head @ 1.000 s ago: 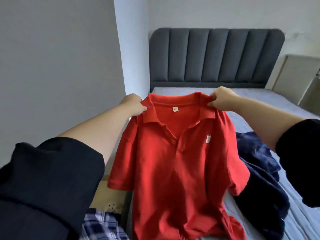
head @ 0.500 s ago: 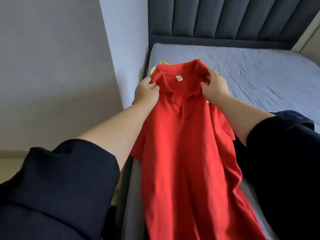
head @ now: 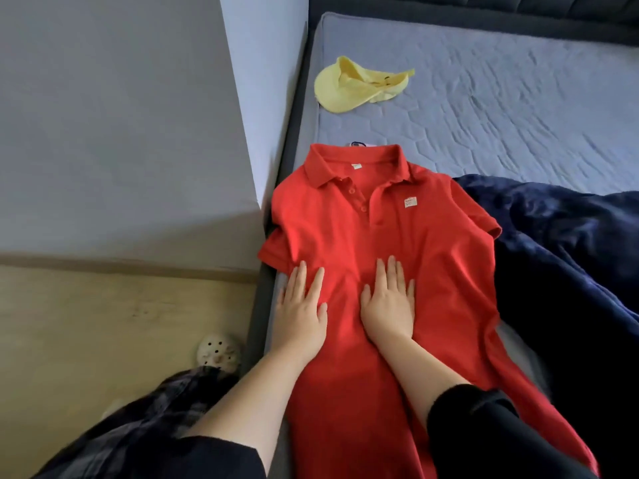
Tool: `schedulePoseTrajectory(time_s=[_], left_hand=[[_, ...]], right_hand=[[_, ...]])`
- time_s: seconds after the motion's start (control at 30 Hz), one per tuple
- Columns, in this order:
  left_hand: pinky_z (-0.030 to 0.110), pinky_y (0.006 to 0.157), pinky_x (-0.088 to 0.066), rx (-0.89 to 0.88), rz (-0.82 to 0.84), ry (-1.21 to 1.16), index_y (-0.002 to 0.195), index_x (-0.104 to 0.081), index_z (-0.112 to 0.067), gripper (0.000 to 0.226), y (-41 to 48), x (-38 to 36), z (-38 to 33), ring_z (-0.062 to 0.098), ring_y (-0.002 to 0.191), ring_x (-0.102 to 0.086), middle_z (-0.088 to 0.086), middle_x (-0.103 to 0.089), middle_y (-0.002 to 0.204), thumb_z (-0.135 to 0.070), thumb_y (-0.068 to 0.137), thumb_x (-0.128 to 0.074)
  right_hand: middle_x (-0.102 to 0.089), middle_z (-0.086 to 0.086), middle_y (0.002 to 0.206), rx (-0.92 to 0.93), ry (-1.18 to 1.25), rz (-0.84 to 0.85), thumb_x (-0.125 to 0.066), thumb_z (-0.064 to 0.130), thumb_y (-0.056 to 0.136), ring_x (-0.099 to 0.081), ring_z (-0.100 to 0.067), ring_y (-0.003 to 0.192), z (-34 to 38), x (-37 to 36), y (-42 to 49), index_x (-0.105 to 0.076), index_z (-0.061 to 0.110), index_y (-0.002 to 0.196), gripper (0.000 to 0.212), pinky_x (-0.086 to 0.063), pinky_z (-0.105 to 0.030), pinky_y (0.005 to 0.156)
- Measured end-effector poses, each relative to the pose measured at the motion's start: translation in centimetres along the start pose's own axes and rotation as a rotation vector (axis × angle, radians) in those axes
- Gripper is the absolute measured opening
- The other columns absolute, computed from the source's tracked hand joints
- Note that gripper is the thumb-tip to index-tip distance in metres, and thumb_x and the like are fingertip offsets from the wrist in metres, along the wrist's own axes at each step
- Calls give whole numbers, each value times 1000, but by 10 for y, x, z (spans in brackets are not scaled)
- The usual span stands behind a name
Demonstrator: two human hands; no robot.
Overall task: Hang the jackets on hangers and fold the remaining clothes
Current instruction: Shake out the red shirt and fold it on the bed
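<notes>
Head view, the only one here: the red polo shirt (head: 397, 243) lies face up on the bed (head: 484, 98), collar pointing away from the person, tight against the bed's left edge. The left hand (head: 301, 312) and right hand (head: 389, 305) both rest flat on it, fingers straight, gripping nothing.

Risk imo: its left sleeve sits right at the edge, so a hard smoothing push could drag the shirt off. The right side touches the navy garment (head: 570, 236), which might bunch into a fold. A yellow cap (head: 356, 86) lies further up.
</notes>
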State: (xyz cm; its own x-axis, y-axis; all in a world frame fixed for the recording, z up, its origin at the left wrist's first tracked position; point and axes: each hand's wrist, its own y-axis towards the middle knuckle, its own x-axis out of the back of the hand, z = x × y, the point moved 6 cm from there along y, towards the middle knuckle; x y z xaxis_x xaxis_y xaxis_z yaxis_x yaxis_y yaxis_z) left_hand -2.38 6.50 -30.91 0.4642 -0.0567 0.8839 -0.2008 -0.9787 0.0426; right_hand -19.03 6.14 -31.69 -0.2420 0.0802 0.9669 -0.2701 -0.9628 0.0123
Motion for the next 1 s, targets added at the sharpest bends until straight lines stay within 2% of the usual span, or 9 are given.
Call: schedulePoseTrajectory(time_s=[0.17, 0.33, 0.43, 0.57, 0.67, 0.7, 0.83, 0.93, 1.0], left_hand=[[36, 111, -27, 142, -156, -136, 148, -28, -14, 72, -2, 13, 3, 25, 138, -28, 9, -31, 151, -26, 87, -63], [33, 82, -41, 634, -250, -512, 135, -39, -14, 68, 5, 21, 13, 25, 113, -53, 5, -50, 127, -30, 78, -73], [26, 69, -35, 717, -178, -627, 115, -53, -17, 45, 10, 15, 19, 21, 88, -59, -4, -60, 97, -42, 80, -67], [19, 50, -39, 642, 51, -785, 65, -62, -20, 26, 13, 10, 35, 12, 62, -57, -7, -60, 63, -39, 81, -69], [24, 68, -52, 641, 239, -1134, 82, -71, -17, 3, 3, 9, 36, 17, 71, -67, -3, -71, 70, -15, 80, -71], [27, 70, -54, 661, 257, -1224, 90, -71, -15, 11, -1, 10, 35, 17, 71, -68, -1, -73, 71, -10, 80, -69], [25, 58, -55, 808, 327, -1521, 91, -67, -19, 9, -15, 16, 19, 15, 65, -70, 1, -74, 76, -25, 87, -64], [34, 83, -54, 830, 536, -1410, 105, -68, -21, 33, -45, 7, 1, 16, 87, -69, 1, -74, 95, -43, 81, -69], [39, 88, -52, 850, 622, -1307, 110, -68, -13, 38, -71, 0, -6, 20, 88, -68, 7, -73, 95, -33, 79, -73]], right_hand=[[-24, -13, 156, 26, -52, -46, -41, 27, 92, -16, -25, 146, 0, -8, 3, -27, 9, 148, 60, -12, -47, 117], [-24, -15, 156, 25, -88, -26, -44, 26, 90, -17, -27, 146, 1, -15, 9, -29, 8, 147, 62, -14, -50, 115], [-26, -16, 155, 29, -102, -16, -45, 26, 89, -19, -29, 145, 1, -14, 15, -30, 7, 147, 63, -16, -51, 114], [-19, -13, 158, 26, -80, 46, -41, 27, 90, -14, -25, 146, 2, -14, 18, -24, 11, 149, 63, -11, -48, 116], [-13, -9, 160, 1, 52, 118, -40, 27, 93, -9, -21, 147, 1, -4, 22, -21, 15, 151, 62, -6, -45, 117], [-13, -10, 160, -10, 119, 151, -42, 26, 93, -9, -21, 147, 0, 2, 21, -22, 15, 150, 61, -6, -44, 117], [-16, -15, 158, 4, 325, 295, -50, 20, 96, -13, -23, 147, -3, 26, -16, -28, 9, 148, 58, -7, -29, 117], [-16, -14, 158, 27, 313, 370, -53, 18, 95, -13, -21, 147, -13, 31, -61, -27, 8, 149, 60, -6, -22, 114], [-16, -12, 159, 18, 316, 389, -55, 18, 94, -14, -19, 146, -21, 33, -80, -26, 8, 149, 63, -7, -19, 113]])
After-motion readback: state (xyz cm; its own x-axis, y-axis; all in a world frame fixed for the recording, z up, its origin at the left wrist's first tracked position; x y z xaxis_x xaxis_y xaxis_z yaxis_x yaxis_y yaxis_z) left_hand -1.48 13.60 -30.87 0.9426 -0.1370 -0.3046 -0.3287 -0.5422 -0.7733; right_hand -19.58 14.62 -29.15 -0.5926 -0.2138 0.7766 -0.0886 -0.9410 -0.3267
